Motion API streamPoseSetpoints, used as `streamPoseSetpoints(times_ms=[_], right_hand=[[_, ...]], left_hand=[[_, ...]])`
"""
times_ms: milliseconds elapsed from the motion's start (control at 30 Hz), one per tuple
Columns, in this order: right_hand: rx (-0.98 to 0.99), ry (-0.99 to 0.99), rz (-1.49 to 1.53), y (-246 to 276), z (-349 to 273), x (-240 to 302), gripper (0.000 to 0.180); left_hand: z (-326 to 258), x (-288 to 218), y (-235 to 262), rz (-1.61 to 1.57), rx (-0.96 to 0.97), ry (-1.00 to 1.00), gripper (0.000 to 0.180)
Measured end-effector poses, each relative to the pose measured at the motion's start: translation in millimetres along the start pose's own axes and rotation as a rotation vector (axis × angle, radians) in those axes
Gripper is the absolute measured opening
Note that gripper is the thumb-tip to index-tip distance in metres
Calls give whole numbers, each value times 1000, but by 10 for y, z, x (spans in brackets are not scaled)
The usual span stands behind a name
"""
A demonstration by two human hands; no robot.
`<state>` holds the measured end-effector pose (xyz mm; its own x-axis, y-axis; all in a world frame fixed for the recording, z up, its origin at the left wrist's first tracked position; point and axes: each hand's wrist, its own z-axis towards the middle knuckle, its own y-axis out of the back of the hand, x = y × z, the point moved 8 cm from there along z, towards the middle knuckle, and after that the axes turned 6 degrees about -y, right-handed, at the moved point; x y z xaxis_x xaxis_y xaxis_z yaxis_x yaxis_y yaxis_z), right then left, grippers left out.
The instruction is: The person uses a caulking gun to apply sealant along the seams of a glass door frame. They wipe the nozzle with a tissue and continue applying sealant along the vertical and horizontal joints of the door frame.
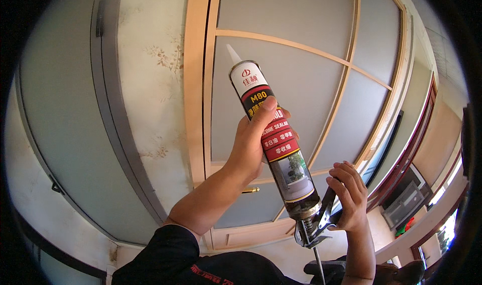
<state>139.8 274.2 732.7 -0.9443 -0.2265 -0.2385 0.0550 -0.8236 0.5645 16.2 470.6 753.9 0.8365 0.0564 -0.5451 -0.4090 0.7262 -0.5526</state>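
Note:
A sealant cartridge [288,154] with a white, black and red label and a picture of a plant is held tilted, its white tapered nozzle [233,54] pointing up and left. My left hand [253,134] is wrapped round the middle of the tube, thumb across the label. The cartridge sits in a caulking gun [307,230], whose spring, levers and thin rod show below its base. At the gun's dark handle, my right hand [350,194] has its fingers curled around the grip. Part of the grip is hidden by that hand.
Ahead stands a wooden-framed door [281,69] with frosted panes and a brass handle [251,190]. To the left are a patterned wall [150,84] and a grey-framed frosted panel [60,109]. A dark-framed screen or panel [406,197] stands at far right.

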Motion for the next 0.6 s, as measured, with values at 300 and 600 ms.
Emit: streamPoseSetpoints(times_ms=[300, 600], right_hand=[[-33, -30, -20, -250, 205, 93, 59], [-93, -40, -23, -325, 250, 134, 51]], left_hand=[[225, -162, 214, 28, 47, 31, 55], [276, -193, 272, 58, 80, 39, 55]])
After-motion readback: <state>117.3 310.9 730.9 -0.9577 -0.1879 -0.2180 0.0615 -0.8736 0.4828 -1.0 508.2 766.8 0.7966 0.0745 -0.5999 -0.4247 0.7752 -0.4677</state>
